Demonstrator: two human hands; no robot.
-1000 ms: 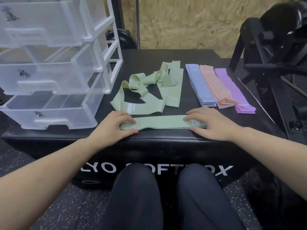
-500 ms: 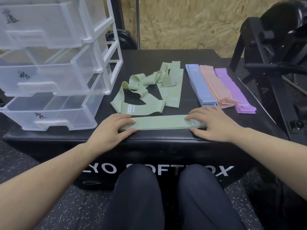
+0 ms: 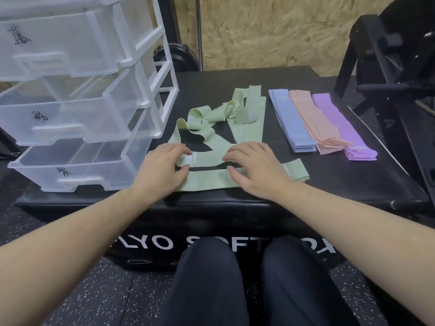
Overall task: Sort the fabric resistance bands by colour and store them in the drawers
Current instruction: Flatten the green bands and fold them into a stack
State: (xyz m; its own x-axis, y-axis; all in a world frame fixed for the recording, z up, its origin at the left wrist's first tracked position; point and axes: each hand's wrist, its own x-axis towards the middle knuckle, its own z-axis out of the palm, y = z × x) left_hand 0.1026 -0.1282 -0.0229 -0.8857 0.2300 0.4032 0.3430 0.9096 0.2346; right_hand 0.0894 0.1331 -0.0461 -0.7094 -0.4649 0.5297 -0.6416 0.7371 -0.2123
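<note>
Now, left hand [image 3: 162,171]: hovering over the near left end of the green bands, fingers curled, fingertips [image 3: 186,150] pinching the lower edge of the looped green band [image 3: 202,161] by its white label
Right hand [image 3: 256,169]: lying over the middle of the flat green band, fingers bent and spread, fingertips pressing down on the right part of the looped green band — touching it, not clearly gripping it
Flat green band [image 3: 294,171]: lying straight along the near edge of the box top, marked 30 LB near its left end, its right end sticking out past the right hand
Loose green bands [image 3: 249,114]: sitting in a twisted pile behind the hands, some lying straight, one small piece folded on top
Blue bands [image 3: 292,121]: lying as a neat flat stack to the right of the green pile
Peach bands [image 3: 315,123]: lying stacked just beside the blue ones, touching them
Purple bands [image 3: 341,128]: lying stacked at the far right of the row, next to the peach stack
Drawer unit [image 3: 164,74]: standing on the left of the box, clear plastic in a white frame, all three drawers pulled out — each one showing a black handwritten mark on its front
Bottom drawer [image 3: 77,170]: sticking out furthest, just beside the left hand
Black soft plyo box [image 3: 353,184]: carrying everything, white lettering showing on its front face above the person's knees [image 3: 211,255]
</note>
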